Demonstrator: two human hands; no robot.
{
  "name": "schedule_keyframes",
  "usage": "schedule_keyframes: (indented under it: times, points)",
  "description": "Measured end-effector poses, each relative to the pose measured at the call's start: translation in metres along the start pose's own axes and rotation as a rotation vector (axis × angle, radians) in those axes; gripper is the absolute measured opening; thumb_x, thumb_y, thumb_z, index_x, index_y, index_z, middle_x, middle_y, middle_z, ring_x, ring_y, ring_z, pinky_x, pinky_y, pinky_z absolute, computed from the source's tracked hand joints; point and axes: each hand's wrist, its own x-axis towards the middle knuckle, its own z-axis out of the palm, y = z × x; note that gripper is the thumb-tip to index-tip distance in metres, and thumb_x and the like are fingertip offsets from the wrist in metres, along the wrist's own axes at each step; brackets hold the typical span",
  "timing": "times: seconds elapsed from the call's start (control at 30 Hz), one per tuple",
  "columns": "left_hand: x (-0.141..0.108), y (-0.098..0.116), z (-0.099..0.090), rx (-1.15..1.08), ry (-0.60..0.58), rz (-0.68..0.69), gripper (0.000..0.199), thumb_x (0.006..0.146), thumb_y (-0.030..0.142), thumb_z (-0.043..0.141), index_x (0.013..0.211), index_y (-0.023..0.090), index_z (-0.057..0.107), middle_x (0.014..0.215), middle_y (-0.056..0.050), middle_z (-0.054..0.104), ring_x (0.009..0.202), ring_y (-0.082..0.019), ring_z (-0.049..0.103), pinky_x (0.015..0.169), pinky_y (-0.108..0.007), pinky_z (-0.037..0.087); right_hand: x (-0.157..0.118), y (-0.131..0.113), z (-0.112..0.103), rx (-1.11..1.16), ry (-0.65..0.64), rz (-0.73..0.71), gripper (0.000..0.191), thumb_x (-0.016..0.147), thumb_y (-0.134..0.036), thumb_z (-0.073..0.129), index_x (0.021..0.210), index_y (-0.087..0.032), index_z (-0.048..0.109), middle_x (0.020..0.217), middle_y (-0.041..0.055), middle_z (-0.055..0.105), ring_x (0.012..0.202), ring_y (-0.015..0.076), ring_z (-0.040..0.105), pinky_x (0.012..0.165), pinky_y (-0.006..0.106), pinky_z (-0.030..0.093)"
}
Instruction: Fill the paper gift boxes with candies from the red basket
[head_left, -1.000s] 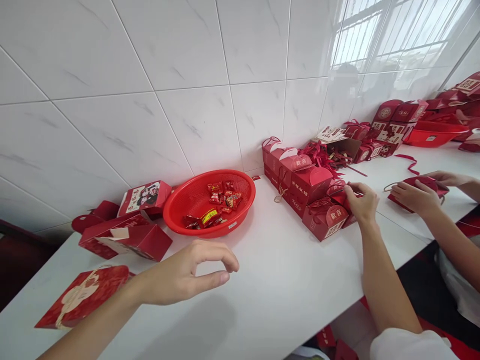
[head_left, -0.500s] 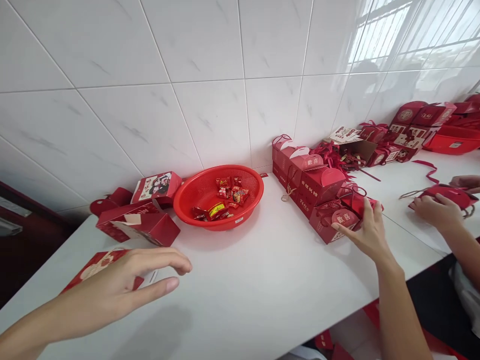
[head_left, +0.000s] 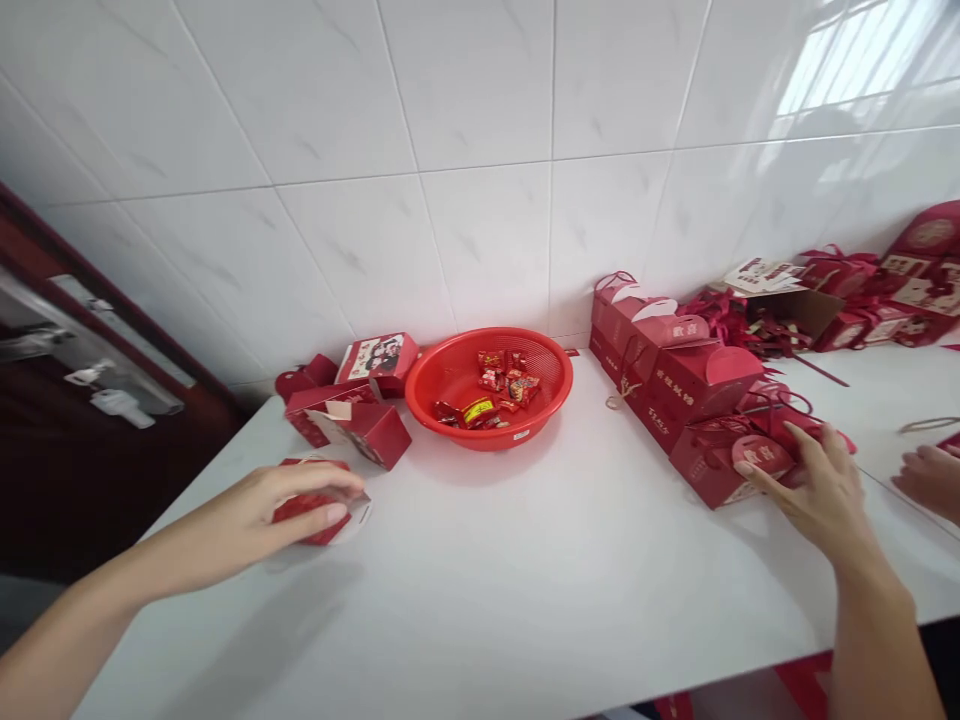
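Observation:
My left hand [head_left: 289,515] is over a small red box [head_left: 330,530] at the table's left. Its thumb and fingers are apart, and it hides much of the box; whether they touch is unclear. At the right, my right hand [head_left: 821,500] rests against the nearest red gift box [head_left: 709,462] of a row. The thumb lies by its rounded flap, with the other fingers spread over the red piece [head_left: 780,425] beside it. Between the hands stands a red plastic colander [head_left: 442,375] holding several wrapped candies [head_left: 517,388].
Folded red boxes [head_left: 375,432] lie left of the colander, against the tiled wall [head_left: 480,240]. Behind the row at the right is an open carton [head_left: 817,315] with ribbons. Another person's hand [head_left: 930,480] is at the right edge. A door with keys [head_left: 120,405] stands at the left.
The view has turned left, so everything sits further right. My left hand has come over the small red box. My right hand stays at the row's near end, fingers still spread.

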Motion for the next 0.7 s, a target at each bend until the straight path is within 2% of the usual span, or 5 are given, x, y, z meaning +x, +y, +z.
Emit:
schedule_keyframes:
  times: [0.1, 0.2, 0.4, 0.53, 0.7]
  points:
    - [-0.002, -0.015, -0.012, -0.117, -0.095, -0.061, 0.058, 0.076, 0.072, 0.057, 0.112, 0.03, 0.076, 0.123, -0.001, 0.072, 0.109, -0.026, 0.068, 0.084, -0.027, 0.058, 0.001, -0.001, 0.0, -0.01, 0.019, 0.009, 0.12, 0.065, -0.099, 0.025, 0.134, -0.006, 0.054, 0.143, 0.0321, 0.041, 0.134, 0.0554, 0.038, 0.107, 0.069, 0.035]
    - [-0.006, -0.038, -0.024, -0.088, 0.035, -0.105, 0.06, 0.077, 0.072, 0.06, 0.112, 0.026, 0.075, 0.122, -0.002, 0.073, 0.113, -0.027, 0.066, 0.091, -0.03, 0.055, -0.003, -0.009, -0.003, 0.039, 0.08, -0.039, 0.108, 0.069, -0.096, 0.034, 0.14, -0.017, 0.053, 0.148, 0.0254, 0.038, 0.136, 0.0578, 0.035, 0.107, 0.075, 0.032]
    - [-0.007, -0.075, -0.034, -0.097, 0.151, -0.197, 0.065, 0.075, 0.074, 0.062, 0.106, 0.018, 0.071, 0.114, -0.006, 0.076, 0.106, -0.028, 0.069, 0.096, -0.034, 0.052, -0.023, -0.072, -0.031, 0.255, 0.312, -0.203, 0.059, 0.092, -0.052, 0.058, 0.148, -0.044, 0.043, 0.156, -0.0013, 0.039, 0.14, 0.0448, 0.039, 0.118, 0.064, 0.032]
    - [0.004, -0.067, -0.016, -0.039, 0.177, -0.207, 0.07, 0.078, 0.073, 0.056, 0.116, 0.015, 0.066, 0.128, -0.012, 0.068, 0.113, -0.029, 0.065, 0.097, -0.034, 0.051, -0.027, -0.118, -0.036, 0.406, 0.274, -0.314, 0.047, 0.095, -0.035, 0.058, 0.14, -0.044, 0.053, 0.138, 0.0004, 0.058, 0.131, 0.0415, 0.051, 0.114, 0.063, 0.039]
    - [0.013, -0.038, 0.029, 0.23, 0.128, -0.101, 0.064, 0.067, 0.061, 0.069, 0.117, 0.021, 0.065, 0.132, -0.014, 0.059, 0.113, -0.034, 0.062, 0.092, -0.039, 0.052, -0.022, -0.151, -0.005, 0.515, 0.158, -0.531, 0.022, 0.092, -0.04, 0.061, 0.108, -0.027, 0.067, 0.116, 0.0102, 0.068, 0.105, 0.034, 0.067, 0.095, 0.054, 0.054]
